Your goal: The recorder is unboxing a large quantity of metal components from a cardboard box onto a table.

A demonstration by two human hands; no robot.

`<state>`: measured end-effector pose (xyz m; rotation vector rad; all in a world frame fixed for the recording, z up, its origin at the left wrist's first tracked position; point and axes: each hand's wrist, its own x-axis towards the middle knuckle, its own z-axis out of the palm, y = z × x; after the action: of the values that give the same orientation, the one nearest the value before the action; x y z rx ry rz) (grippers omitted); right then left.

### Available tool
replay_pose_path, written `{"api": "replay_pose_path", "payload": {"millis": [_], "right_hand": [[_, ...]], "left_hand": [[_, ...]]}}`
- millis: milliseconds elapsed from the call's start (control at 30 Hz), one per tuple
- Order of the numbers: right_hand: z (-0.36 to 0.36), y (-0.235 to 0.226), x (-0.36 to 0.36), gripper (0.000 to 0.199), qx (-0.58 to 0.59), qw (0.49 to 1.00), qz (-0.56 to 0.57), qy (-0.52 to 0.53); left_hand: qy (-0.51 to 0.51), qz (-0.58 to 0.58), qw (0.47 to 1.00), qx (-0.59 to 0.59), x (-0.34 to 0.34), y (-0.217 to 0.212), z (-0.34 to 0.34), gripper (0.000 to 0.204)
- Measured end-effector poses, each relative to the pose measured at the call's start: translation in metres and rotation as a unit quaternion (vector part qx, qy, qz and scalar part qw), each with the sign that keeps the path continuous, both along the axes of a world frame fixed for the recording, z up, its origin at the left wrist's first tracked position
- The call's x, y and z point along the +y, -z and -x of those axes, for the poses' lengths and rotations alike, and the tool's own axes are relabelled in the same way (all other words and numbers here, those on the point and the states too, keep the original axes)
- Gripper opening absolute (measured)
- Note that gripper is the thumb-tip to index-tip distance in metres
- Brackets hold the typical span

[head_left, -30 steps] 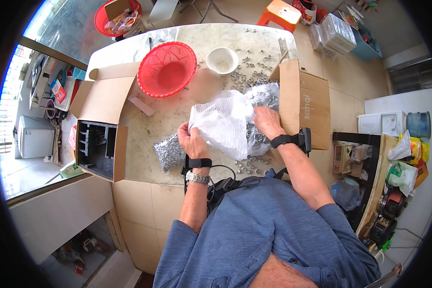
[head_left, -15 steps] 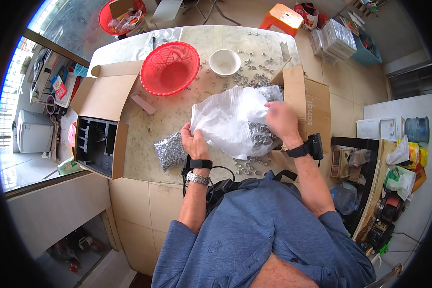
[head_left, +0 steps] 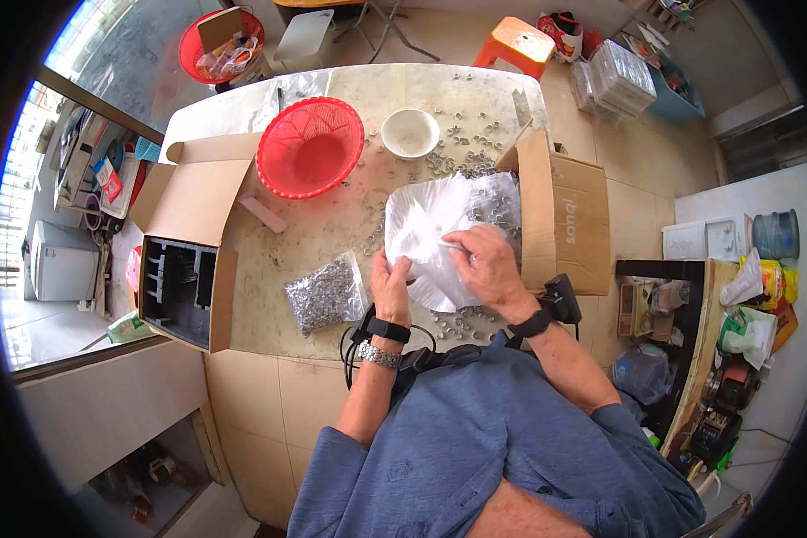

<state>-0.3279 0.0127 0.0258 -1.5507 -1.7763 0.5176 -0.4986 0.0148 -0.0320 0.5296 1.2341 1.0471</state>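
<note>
A white plastic bag (head_left: 430, 211), crumpled and gathered, is between my hands above the table. My left hand (head_left: 391, 289) pinches its near left edge with thumb and fingers. My right hand (head_left: 489, 269) is closed on the bag's right part, fingers bent over the plastic. Just beyond, a clear bag (head_left: 498, 199) holding small metal rings lies against the open cardboard box (head_left: 538, 215). Left of my left hand rests a clear bag full of small metal parts (head_left: 323, 294). Loose metal clips (head_left: 462, 163) are scattered on the far side and below the white bag.
On the table (head_left: 242, 296) stand a red plastic basket (head_left: 310, 148) and a white bowl (head_left: 411, 134). At the left is an open carton (head_left: 188, 193) with black inserts, near a pale pink strip (head_left: 263, 215). Behind stands an orange stool (head_left: 518, 45).
My right hand has moved left and down, away from the box, and the hands are closer together. The white bag is now bunched up smaller. My left hand has shifted right.
</note>
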Motion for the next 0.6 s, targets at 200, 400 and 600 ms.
{"api": "replay_pose_path", "payload": {"millis": [200, 400, 600], "right_hand": [[0.018, 0.007, -0.012, 0.050, 0.067, 0.991, 0.089, -0.071], [0.018, 0.026, -0.026, 0.046, 0.086, 0.991, 0.083, -0.066], [0.002, 0.038, -0.038, 0.039, 0.096, 0.967, 0.236, -0.014]], "left_hand": [[0.096, 0.023, 0.985, -0.143, -0.001, -0.014, -0.015, 0.035], [0.013, 0.014, 0.993, -0.115, 0.004, 0.012, -0.008, 0.026], [0.007, 0.065, 0.987, -0.150, 0.009, 0.010, -0.002, 0.029]]}}
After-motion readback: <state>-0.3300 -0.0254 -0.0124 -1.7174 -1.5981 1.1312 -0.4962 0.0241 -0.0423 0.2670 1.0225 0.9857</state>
